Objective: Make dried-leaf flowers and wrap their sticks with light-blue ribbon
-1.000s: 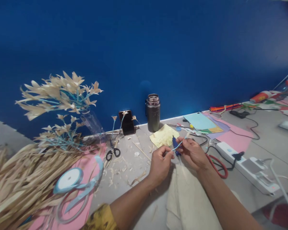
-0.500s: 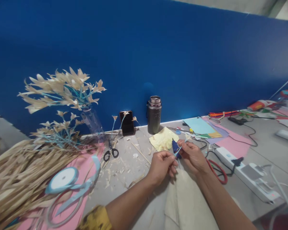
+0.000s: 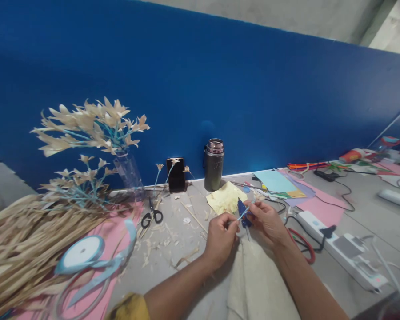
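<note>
A thin light blue stem (image 3: 243,214) stretches between my two hands, one end in each. My left hand (image 3: 221,236) pinches its lower end, fingers curled in. Fingertips of my right hand (image 3: 267,223) close on the upper end, where a small pale tip shows faintly. Just behind the stem lies a dark blue tool (image 3: 241,208), partly hidden, which looks like a glue gun. Crumpled yellow paper (image 3: 226,198) lies beyond the hands. Beneath my wrists spreads a beige cloth or sheet (image 3: 265,284).
Pale husk flowers (image 3: 100,122) stand in a clear bottle (image 3: 129,175) at left, near black scissors (image 3: 152,218), a ribbon roll (image 3: 82,253) and dry husks (image 3: 30,240). A phone (image 3: 176,175) and flask (image 3: 214,164) stand by the blue wall. A power strip (image 3: 342,249) lies right.
The camera view has tilted slightly. My hands stay pinched on the stem, which now lies a little lower and further left between them; the right hand has turned slightly.
</note>
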`<state>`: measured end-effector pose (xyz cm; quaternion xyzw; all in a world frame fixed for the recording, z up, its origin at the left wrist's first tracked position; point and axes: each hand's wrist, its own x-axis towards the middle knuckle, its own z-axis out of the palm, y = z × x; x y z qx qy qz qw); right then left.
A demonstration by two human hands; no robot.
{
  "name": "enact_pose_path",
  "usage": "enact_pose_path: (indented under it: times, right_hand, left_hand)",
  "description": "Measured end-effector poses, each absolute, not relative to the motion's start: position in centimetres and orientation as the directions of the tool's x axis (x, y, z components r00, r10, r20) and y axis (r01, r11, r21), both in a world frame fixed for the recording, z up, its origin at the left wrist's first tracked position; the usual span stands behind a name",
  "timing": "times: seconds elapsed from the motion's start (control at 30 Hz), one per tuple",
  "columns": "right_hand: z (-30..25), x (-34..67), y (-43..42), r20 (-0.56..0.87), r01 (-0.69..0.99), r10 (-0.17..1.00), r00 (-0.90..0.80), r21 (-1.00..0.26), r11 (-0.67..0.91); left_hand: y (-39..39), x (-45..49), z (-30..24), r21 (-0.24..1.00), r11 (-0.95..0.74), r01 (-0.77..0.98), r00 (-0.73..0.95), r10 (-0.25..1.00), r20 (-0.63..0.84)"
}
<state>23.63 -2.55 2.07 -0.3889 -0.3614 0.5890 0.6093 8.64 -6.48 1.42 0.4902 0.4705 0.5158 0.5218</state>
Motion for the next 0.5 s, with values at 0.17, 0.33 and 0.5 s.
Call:
enact_pose_path:
  times: [0.17, 0.33, 0.5]
  right_hand:
    - [1.85, 23.79, -2.54, -0.021, -0.426, 0.997, 0.070, -0.905, 0.011]
    - [2.23, 23.71, -2.66, 0.010, -0.437, 0.996, 0.085, -0.898, 0.047]
    - [2.41, 23.75, -2.53, 0.027, -0.453, 0.994, 0.108, -0.888, 0.074]
  left_hand:
    - [-6.76, 8.36, 1.21, 0.977, -0.171, 0.127, -0.002, 0.985, 0.173]
    - [-6.77, 8.47, 1.27, 0.986, -0.155, 0.064, 0.029, 0.988, 0.153]
    - [-6.61, 8.67, 1.61, 0.980, 0.040, -0.194, 0.077, 0.997, -0.026]
